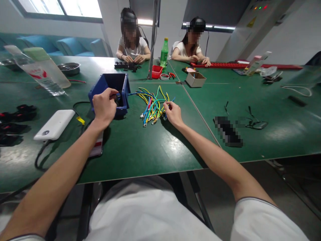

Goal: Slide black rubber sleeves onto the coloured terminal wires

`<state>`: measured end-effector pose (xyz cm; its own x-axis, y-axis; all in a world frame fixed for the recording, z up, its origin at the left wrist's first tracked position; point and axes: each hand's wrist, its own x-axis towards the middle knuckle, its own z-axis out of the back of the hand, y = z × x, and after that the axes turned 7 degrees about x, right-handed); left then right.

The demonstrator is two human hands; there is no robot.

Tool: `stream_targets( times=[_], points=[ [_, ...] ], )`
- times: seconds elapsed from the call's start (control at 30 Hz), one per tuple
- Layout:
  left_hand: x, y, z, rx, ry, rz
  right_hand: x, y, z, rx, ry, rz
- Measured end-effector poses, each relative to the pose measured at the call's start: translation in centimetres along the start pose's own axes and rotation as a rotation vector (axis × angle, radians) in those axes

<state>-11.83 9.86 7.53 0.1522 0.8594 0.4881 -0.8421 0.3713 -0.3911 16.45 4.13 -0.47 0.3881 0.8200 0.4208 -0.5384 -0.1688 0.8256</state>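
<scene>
A loose pile of wires [153, 108] in yellow, green, blue and red lies on the green table, many with metal ring terminals at the near ends. At the pile's right side is my right hand [174, 114], its thumb and fingers closed on a wire. To the left stands a blue plastic bin [124, 85] with dark small contents that I cannot identify. My left hand [104, 106] is over the bin's near left side, fingers curled together in a pinch. Whatever is between those fingertips is hidden.
Left are a white power bank [54, 125] with a cable, a phone [97, 147] and tilted bottles [46, 72]. Right lie a dark pixelated object [228, 131] and glasses [258, 124]. Beyond are a small box [195, 80], red tray [156, 71], green bottle [164, 53] and two people.
</scene>
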Motion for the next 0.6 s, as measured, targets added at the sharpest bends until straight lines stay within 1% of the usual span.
stream_targets(
  times=[0.07,0.13,0.2,0.3,0.37,0.43,0.53,0.6],
  points=[
    [-2.3,-1.4,0.2,-0.127,-0.044,-0.118,-0.1,0.3,0.2,0.005,0.046,-0.01],
    [-4.6,-2.5,0.0,-0.181,-0.019,-0.207,0.0,0.7,0.5,0.01,0.105,-0.012],
    [-6.8,-3.1,-0.5,-0.219,0.044,-0.273,0.0,1.0,1.0,-0.023,0.166,0.026],
    [-9.2,-3.3,-1.3,-0.332,0.169,-0.336,0.1,1.5,1.7,-0.205,0.271,0.169],
    [-10.0,-3.2,-1.6,-0.381,0.215,-0.353,0.1,1.9,2.1,-0.375,0.32,0.28],
    [-10.3,-3.0,-1.8,-0.398,0.236,-0.35,0.0,2.3,2.3,-0.513,0.346,0.382],
    [-10.1,-2.7,-2.1,-0.427,0.29,-0.292,-0.3,3.1,2.4,-0.625,0.354,0.52],
    [-9.8,-2.4,-2.4,-0.461,0.341,-0.234,-0.6,3.9,2.5,-0.66,0.312,0.601]
  ],
)
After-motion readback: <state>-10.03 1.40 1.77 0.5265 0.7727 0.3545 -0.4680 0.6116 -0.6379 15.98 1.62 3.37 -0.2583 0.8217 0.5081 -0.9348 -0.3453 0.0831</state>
